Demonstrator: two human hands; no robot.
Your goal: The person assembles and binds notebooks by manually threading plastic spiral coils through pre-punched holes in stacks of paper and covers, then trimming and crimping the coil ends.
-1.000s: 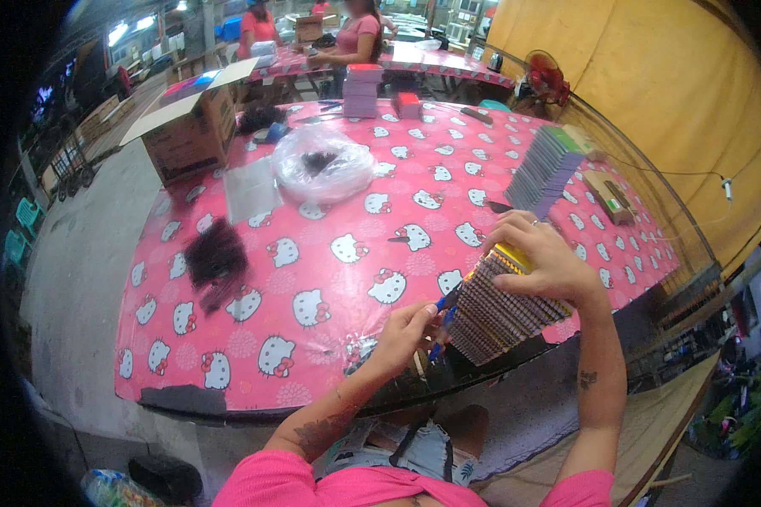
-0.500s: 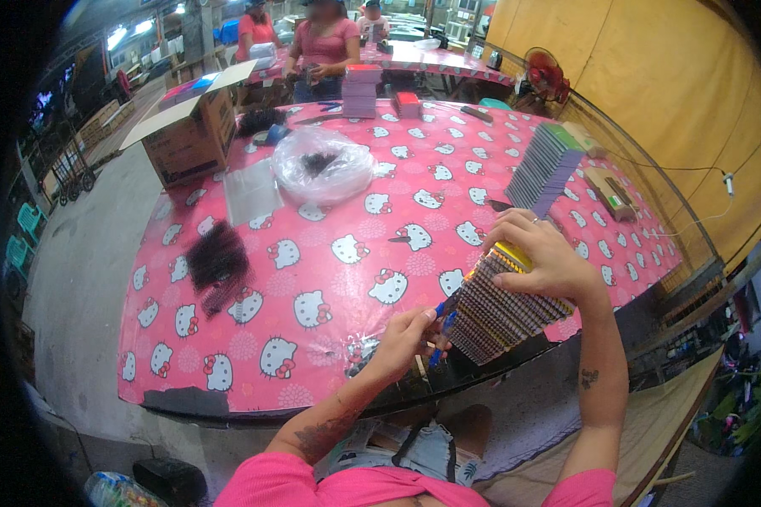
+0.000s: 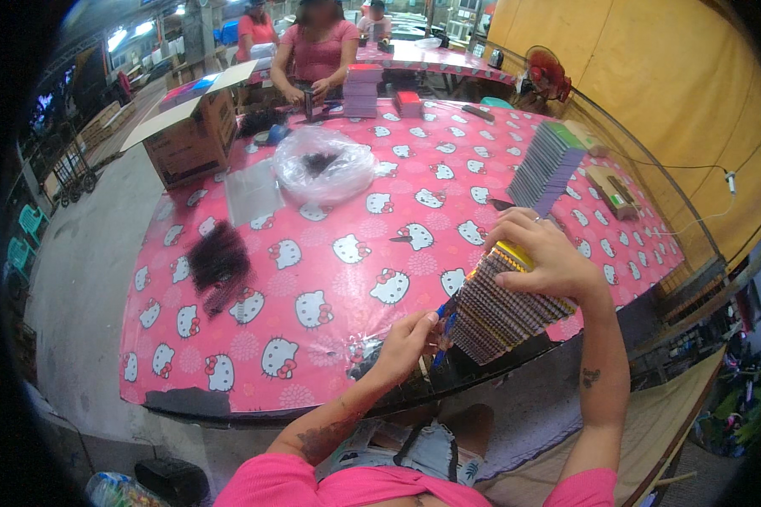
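My right hand (image 3: 550,262) grips the top of a tilted stack of spiral-bound notebooks (image 3: 507,308), fingers over the yellow covers and thumb on the coil side. The rows of coils face me, near the table's front edge. At the stack's left side, my left hand (image 3: 407,345) is closed around blue-handled pliers (image 3: 446,325). The pliers' jaws are at the coil ends and partly hidden. Just beyond my right hand stands a tall stack of notebooks (image 3: 545,169) with a green top.
Loose black coils (image 3: 218,264) lie at the left, near a clear plastic bag (image 3: 325,165) with more inside. An open cardboard box (image 3: 190,139) stands at the far left. Purple-sided notebooks (image 3: 360,93) are stacked at the far edge, before a co-worker (image 3: 320,51). A red fan (image 3: 547,74) stands back right.
My left hand and the pliers have shifted slightly at the coil ends. My right hand and the notebooks stay put. The co-worker across the table has moved a dark object and their hands.
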